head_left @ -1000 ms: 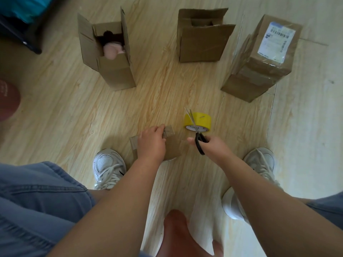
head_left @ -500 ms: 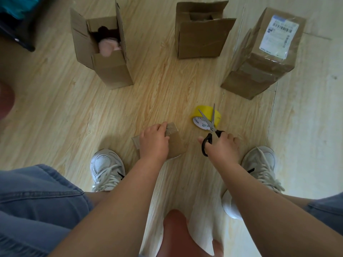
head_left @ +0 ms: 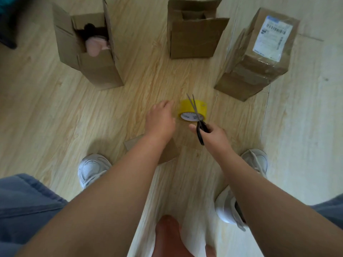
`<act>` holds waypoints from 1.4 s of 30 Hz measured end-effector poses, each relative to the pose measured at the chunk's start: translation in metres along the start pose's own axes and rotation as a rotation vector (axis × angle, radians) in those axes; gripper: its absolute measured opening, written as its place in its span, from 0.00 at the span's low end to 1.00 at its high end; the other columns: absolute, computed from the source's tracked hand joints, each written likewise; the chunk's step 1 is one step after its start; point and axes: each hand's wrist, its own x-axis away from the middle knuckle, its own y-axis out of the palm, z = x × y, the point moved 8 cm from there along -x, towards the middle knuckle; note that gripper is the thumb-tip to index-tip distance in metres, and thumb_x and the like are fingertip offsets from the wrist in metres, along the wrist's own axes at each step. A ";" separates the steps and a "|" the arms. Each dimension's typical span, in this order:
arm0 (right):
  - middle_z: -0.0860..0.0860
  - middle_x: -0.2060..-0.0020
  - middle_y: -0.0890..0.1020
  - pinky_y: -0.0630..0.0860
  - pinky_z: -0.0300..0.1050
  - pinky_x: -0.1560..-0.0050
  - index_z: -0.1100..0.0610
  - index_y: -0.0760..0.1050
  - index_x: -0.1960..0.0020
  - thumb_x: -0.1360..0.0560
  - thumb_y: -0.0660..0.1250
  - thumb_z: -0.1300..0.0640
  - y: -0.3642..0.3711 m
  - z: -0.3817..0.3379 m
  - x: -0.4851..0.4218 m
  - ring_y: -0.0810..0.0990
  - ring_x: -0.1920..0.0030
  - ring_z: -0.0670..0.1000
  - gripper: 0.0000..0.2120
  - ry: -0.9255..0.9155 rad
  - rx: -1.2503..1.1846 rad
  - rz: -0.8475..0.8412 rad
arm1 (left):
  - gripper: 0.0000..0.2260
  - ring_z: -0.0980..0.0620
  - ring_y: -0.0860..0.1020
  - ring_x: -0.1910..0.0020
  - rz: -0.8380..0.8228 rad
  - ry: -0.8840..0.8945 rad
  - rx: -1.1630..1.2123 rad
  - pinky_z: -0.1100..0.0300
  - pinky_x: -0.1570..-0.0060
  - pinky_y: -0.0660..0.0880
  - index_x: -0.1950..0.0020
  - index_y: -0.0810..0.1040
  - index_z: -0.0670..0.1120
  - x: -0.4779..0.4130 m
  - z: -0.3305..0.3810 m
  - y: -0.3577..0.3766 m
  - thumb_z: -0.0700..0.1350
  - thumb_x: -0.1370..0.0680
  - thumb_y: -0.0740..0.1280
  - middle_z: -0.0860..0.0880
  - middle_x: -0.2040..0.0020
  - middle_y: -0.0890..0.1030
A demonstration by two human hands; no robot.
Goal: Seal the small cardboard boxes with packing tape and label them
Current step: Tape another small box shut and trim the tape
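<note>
Three cardboard boxes stand across the far part of the wood floor (head_left: 55, 112). The left box (head_left: 96, 71) has its flaps up and something pink and dark inside. The middle box (head_left: 193, 41) is also open, with one flap folded forward. The right box (head_left: 246, 75) is taped closed and tilted, with a white label (head_left: 272, 38) on top. Bare floor separates the boxes, and a wide bare strip lies between them and the hands. At the near side of that strip the yellow tape roll (head_left: 202, 107) rests on the floor. The right hand (head_left: 215, 136) has its fingers clamped round the black handles of the scissors (head_left: 202, 127), whose blades, slightly apart, point away over the roll. The left hand (head_left: 160, 120) hovers just beside the roll's left side, fingers loosely curved and holding nothing; whether they touch the roll cannot be told. Under the left forearm lies a small cardboard box (head_left: 171, 152), mostly hidden. A left shoe (head_left: 92, 167) and a right shoe (head_left: 257, 160) flank it, and jeans (head_left: 24, 201) fill the near left corner of view. Past a seam on the right, the floor turns paler.
</note>
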 end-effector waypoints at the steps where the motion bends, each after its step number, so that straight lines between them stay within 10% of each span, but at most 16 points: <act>1: 0.52 0.62 0.75 0.69 0.42 0.63 0.59 0.80 0.49 0.28 0.74 0.40 -0.001 0.001 -0.001 0.74 0.61 0.49 0.22 0.009 -0.001 -0.031 | 0.29 0.45 0.64 0.26 -0.013 0.016 -0.036 0.51 0.29 0.61 0.22 0.63 0.48 -0.010 0.003 0.000 0.44 0.22 0.68 0.47 0.24 0.66; 7: 0.47 0.58 0.81 0.70 0.35 0.62 0.52 0.81 0.47 0.28 0.74 0.41 -0.005 0.002 -0.008 0.78 0.58 0.43 0.17 0.022 0.042 -0.209 | 0.33 0.47 0.66 0.28 -0.179 0.094 -0.246 0.50 0.31 0.59 0.24 0.64 0.55 -0.039 0.011 0.022 0.56 0.27 0.73 0.51 0.27 0.71; 20: 0.50 0.61 0.74 0.65 0.50 0.44 0.52 0.76 0.56 0.28 0.58 0.29 0.013 -0.016 0.003 0.72 0.58 0.49 0.26 0.068 -0.379 -0.751 | 0.22 0.42 0.77 0.45 -0.123 0.031 0.013 0.53 0.53 0.72 0.33 0.75 0.47 -0.040 0.010 0.021 0.49 0.26 0.73 0.44 0.44 0.78; 31: 0.52 0.62 0.74 0.70 0.45 0.58 0.59 0.69 0.44 0.24 0.62 0.32 -0.037 0.026 -0.046 0.75 0.61 0.52 0.29 0.360 0.375 -0.036 | 0.23 0.45 0.77 0.45 -0.103 -0.069 0.129 0.57 0.56 0.68 0.34 0.75 0.46 -0.038 -0.004 0.025 0.48 0.27 0.75 0.45 0.43 0.80; 36: 0.55 0.44 0.80 0.62 0.48 0.33 0.61 0.71 0.33 0.21 0.52 0.32 -0.039 0.051 -0.065 0.77 0.40 0.56 0.35 0.422 0.818 0.002 | 0.23 0.43 0.77 0.43 -0.091 -0.017 0.061 0.52 0.51 0.74 0.33 0.75 0.47 -0.039 0.005 0.026 0.48 0.27 0.74 0.45 0.42 0.79; 42: 0.55 0.43 0.78 0.68 0.52 0.33 0.60 0.72 0.34 0.18 0.55 0.40 -0.024 0.043 -0.068 0.77 0.40 0.58 0.26 0.271 0.958 -0.086 | 0.22 0.44 0.77 0.44 -0.090 0.006 0.043 0.50 0.52 0.75 0.35 0.77 0.48 -0.043 0.006 0.026 0.50 0.28 0.75 0.46 0.44 0.79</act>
